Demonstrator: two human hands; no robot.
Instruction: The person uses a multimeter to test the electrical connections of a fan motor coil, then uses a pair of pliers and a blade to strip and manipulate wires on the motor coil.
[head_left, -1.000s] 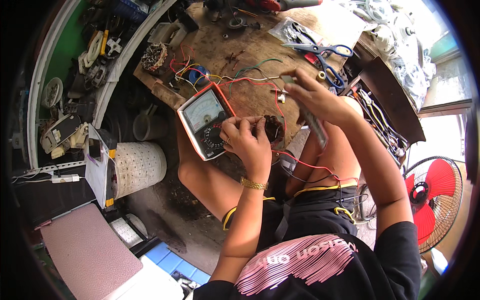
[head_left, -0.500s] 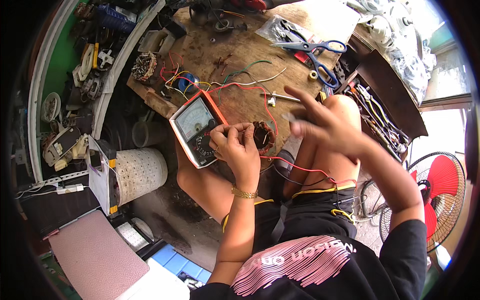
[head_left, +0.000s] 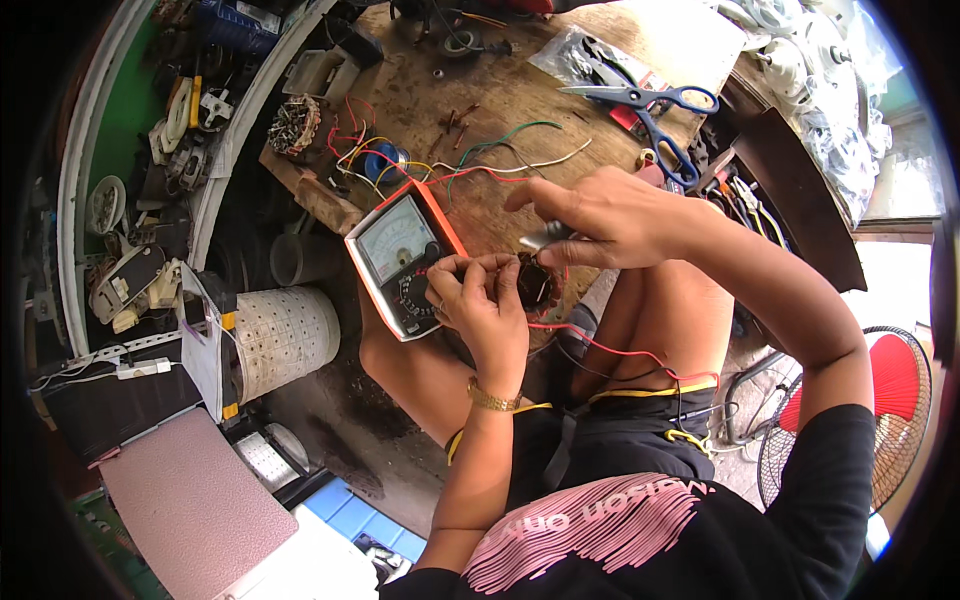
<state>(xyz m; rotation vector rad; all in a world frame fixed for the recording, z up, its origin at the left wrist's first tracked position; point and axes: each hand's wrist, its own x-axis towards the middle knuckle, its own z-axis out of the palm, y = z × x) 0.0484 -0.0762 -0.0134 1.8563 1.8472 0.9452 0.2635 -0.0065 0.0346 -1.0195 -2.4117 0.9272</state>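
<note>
My left hand, thumb and fingers pinched together, is at the left edge of a ring-shaped motor stator with copper windings. What it pinches is too small to make out. Just above the stator, my right hand grips a short silvery metal tool between thumb and fingers. The tool's tip is close to my left fingertips; its exact kind is unclear. An orange-framed analog multimeter leans directly left of my left hand. A red test lead runs from the stator's lower side across my lap.
On the wooden bench lie blue-handled scissors, loose coloured wires, a blue wire spool and another wound coil. A box of pliers sits at the right, above a red fan. A perforated drum stands left.
My right hand has swung left to the stator, bringing the silvery tool to my left fingertips. My left hand stays pinched beside the stator. The whole view has shifted slightly.
</note>
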